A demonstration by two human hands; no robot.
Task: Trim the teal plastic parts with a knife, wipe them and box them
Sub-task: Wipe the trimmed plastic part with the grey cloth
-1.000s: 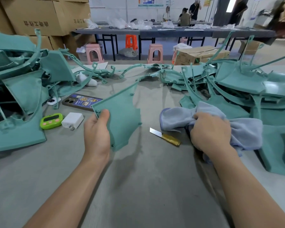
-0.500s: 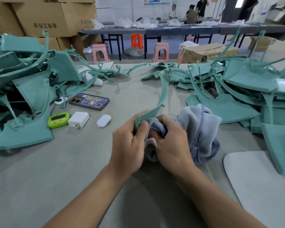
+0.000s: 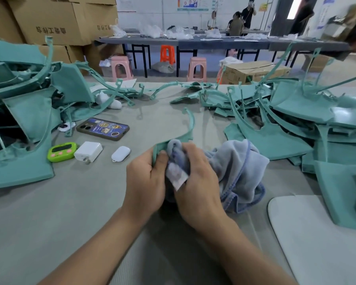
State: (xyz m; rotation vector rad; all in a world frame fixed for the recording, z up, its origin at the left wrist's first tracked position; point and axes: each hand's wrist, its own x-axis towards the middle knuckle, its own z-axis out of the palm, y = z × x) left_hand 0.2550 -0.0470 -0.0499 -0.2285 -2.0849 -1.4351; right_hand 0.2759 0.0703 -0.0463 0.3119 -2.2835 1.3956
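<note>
Teal part point(image 3: 186, 136) is being wiped at frame centre, left hand point(image 3: 146, 182) gripping it, right hand point(image 3: 199, 182) clutching cloth point(image 3: 240, 165); probably its curved arm is needing wiping next

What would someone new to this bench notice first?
At centre, the left hand grips a teal part while the right hand presses a cloth against it. A left heap and a right heap of such parts flank them, and a phone lies left of centre.

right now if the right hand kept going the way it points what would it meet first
Probably the teal part that the left hand grips, just beyond its own cloth; depth unclear.
</note>
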